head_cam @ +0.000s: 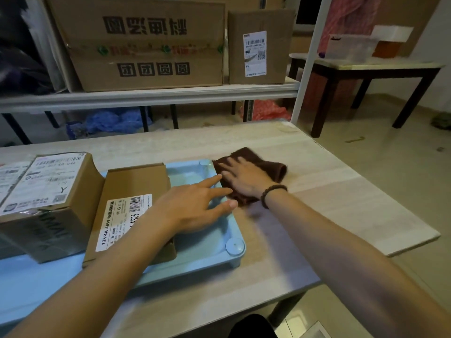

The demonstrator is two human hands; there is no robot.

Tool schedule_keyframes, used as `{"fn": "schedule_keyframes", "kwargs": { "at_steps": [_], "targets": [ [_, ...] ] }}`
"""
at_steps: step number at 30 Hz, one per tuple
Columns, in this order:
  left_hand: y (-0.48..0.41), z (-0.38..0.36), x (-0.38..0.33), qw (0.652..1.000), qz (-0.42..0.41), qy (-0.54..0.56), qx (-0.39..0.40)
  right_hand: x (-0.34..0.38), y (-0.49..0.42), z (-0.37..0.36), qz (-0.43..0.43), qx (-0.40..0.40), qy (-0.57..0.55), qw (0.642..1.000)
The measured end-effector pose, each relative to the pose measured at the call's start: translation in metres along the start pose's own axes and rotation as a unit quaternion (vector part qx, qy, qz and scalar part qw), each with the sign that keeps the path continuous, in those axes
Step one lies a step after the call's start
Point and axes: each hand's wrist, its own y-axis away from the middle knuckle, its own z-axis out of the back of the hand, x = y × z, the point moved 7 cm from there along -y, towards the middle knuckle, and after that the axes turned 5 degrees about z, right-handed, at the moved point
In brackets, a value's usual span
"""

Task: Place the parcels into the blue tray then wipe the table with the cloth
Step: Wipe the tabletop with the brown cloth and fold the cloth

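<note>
A dim storeroom: a white metal shelf (151, 95) along the back wall carries two large cartons, and in front of it stands a pale wood-grain table (341, 191). On the table's left part sits a light blue tray (214, 252) with a raised rim. Two cardboard parcels already rest in it: a taller box (46, 201) at the far left with a white shipping label on top, and a flat box (131, 211) just beside it with a barcode label, touching or nearly touching the first. The right end of the tray floor is bare. A brown cloth (263, 172) lies on the table, with one edge over the tray's far right corner. The person's right hand (244, 179), a bead bracelet at the wrist, lies flat on the cloth with fingers spread, pressing it down rather than pinching it, the way one holds a rag to wipe. The left hand (192, 206) is over the tray's right end, fingers apart and empty, its thumb at the tray's rim, probably to steady the tray so it will not slide while the cloth moves beside it. With both parcels in the tray, that part of the job looks done, and the wiping seems to be starting on the bare tabletop to the right.
</note>
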Motion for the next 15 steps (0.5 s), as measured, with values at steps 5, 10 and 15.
{"fn": "schedule_keyframes", "kwargs": {
  "at_steps": [5, 10, 15],
  "targets": [
    [-0.002, -0.001, 0.002, 1.000, -0.001, 0.001, -0.008, -0.004, -0.002, -0.001, -0.001, -0.022, -0.043, 0.999],
    [-0.001, 0.000, 0.003, 1.000, 0.000, 0.009, -0.006, -0.125, 0.036, 0.026, -0.177, -0.117, -0.096, 0.973],
    [0.000, -0.001, 0.004, 1.000, 0.006, 0.010, -0.010, -0.157, 0.062, 0.035, -0.245, -0.112, 0.027, 0.963]
  ]
}}
